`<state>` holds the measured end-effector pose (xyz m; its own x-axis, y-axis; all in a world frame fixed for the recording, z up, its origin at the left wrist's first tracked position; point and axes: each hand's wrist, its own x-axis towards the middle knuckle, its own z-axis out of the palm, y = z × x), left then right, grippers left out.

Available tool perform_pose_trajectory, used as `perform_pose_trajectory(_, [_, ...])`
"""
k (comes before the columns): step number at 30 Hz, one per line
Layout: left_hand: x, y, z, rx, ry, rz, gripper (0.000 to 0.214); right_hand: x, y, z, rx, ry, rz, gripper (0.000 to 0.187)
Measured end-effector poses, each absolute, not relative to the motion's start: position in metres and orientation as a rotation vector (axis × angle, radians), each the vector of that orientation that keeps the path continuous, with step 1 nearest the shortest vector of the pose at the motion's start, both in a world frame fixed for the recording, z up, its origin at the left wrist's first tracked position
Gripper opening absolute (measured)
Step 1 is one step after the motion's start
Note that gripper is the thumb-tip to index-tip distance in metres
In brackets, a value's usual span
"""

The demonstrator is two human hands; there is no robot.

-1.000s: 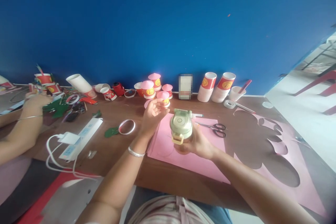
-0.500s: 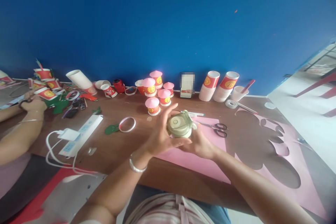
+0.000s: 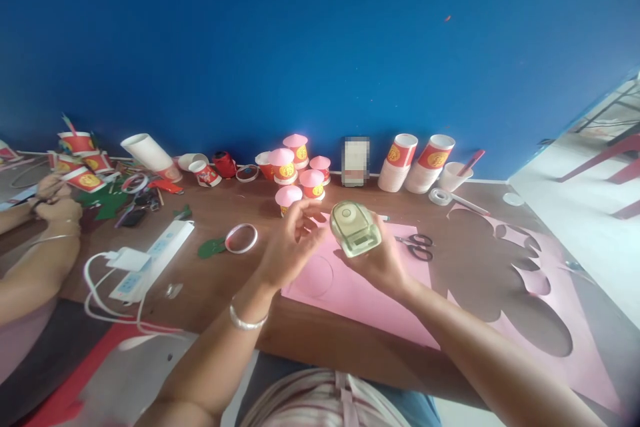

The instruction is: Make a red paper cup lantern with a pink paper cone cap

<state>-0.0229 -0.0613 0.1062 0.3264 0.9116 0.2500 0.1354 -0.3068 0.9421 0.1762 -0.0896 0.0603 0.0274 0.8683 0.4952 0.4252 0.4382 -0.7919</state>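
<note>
My right hand (image 3: 377, 260) is closed round a pale green water bottle (image 3: 354, 230), its lid facing up towards me. To its left hovers my left hand (image 3: 293, 243), open and holding nothing, its fingers curled loosely and apart from the bottle. Below both hands lies a sheet of pink paper (image 3: 370, 307) with a faint circle outline on its left part. Scissors (image 3: 420, 248) rest on the sheet's right edge, close to my right hand. A marker behind the bottle is mostly hidden.
Paper cups with pink cone tops (image 3: 313, 183) stand behind my left hand. Stacked cups (image 3: 397, 167) line the wall at right. Cut pink paper (image 3: 540, 280) lies to the right. A power strip (image 3: 153, 260) and another person's arm (image 3: 40, 247) are at left.
My left hand has let go of the bottle and moved left. The bottle has turned in my right hand and shifted slightly right, uncovering the circle on the paper.
</note>
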Motion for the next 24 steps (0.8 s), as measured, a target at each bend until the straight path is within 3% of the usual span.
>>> perform_pose_trajectory(3, [-0.01,-0.08,0.112,1.979,1.074,1.002,0.074,0.177,-0.086,0.049,-1.266,-1.757,0.009,0.041])
perform_pose_trajectory(7, [0.011,-0.085,0.111,2.258,1.231,1.089,0.085,0.178,-0.086,0.046,-1.299,-1.845,-0.211,0.042])
perform_pose_trajectory(13, [0.016,-0.07,0.109,2.327,1.104,1.201,0.066,0.182,-0.084,0.056,-1.243,-1.844,-0.037,0.044])
perform_pose_trajectory(21, [0.005,-0.057,0.111,2.415,0.971,1.113,0.068,0.182,-0.09,0.065,-1.318,-1.83,0.366,0.048])
perform_pose_trajectory(24, [0.004,-0.054,0.115,2.411,0.942,1.008,0.071,0.186,-0.092,0.068,-1.291,-1.797,0.558,0.058])
